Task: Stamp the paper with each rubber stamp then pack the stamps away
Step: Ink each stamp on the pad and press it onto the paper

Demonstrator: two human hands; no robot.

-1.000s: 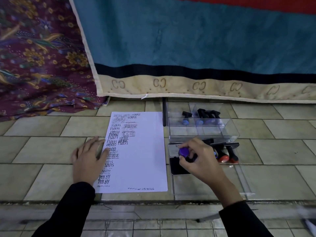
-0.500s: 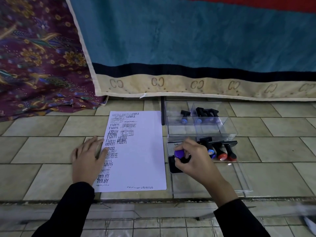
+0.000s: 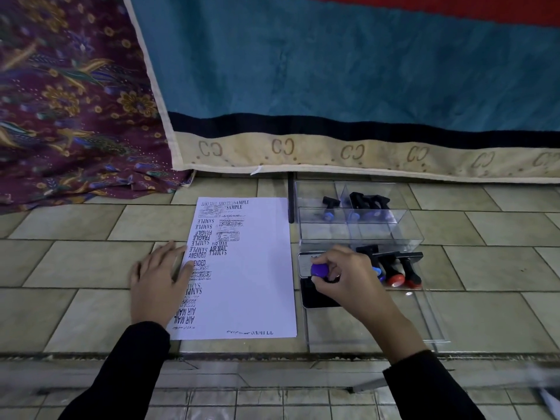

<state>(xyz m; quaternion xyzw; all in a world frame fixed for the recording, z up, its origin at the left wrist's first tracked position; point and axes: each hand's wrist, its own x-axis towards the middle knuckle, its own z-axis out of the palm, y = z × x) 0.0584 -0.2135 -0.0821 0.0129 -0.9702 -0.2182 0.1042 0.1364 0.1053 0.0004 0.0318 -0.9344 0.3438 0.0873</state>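
A white paper point(image 3: 257, 277) with several black stamp prints lies on the tiled floor. My left hand point(image 3: 159, 280) rests flat on its left edge, fingers straight. My right hand point(image 3: 345, 278) grips a stamp with a purple knob point(image 3: 319, 270) and holds it down on the black ink pad point(image 3: 315, 297) just right of the paper. Three more stamps point(image 3: 397, 269) with blue and red knobs lie right of my hand on a clear lid. A clear compartment box point(image 3: 357, 219) behind them holds several black stamps with blue knobs.
A teal blanket point(image 3: 348, 86) with a beige border hangs close behind the box and paper. Patterned maroon cloth point(image 3: 69, 101) lies at the far left. A black rod point(image 3: 291, 198) stands between paper and box. The clear lid point(image 3: 403, 322) stretches toward me at right.
My right hand with the purple-knobbed stamp has stayed on the ink pad, shifting only slightly. My left hand has not moved on the paper.
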